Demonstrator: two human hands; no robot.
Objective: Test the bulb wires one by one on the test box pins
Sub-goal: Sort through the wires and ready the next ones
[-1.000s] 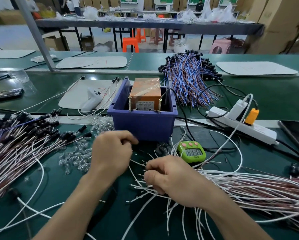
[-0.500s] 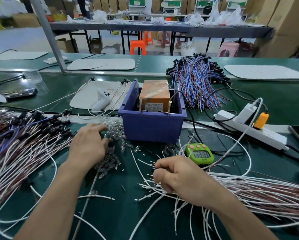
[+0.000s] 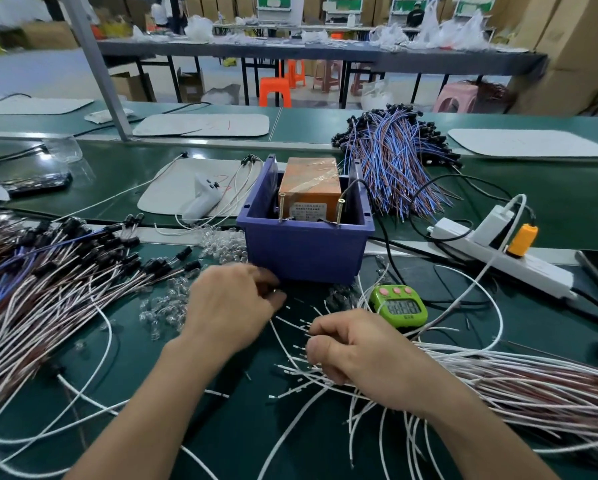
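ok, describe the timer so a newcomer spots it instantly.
Find the purple bin mid-bench. Just off its front right corner, nearer the person, lies the timer. It's the only lime-green item, with pink buttons above a grey display.

Green bench (image 3: 574, 188): purple bin (image 3: 304, 251) dead centre, green timer (image 3: 397, 306) just beside, power strip (image 3: 539, 271) right, white wires (image 3: 532, 386) sprawling, loose bulbs (image 3: 162, 310) left.

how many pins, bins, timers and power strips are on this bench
pins: 2
purple bin: 1
green timer: 1
power strip: 1
total: 5
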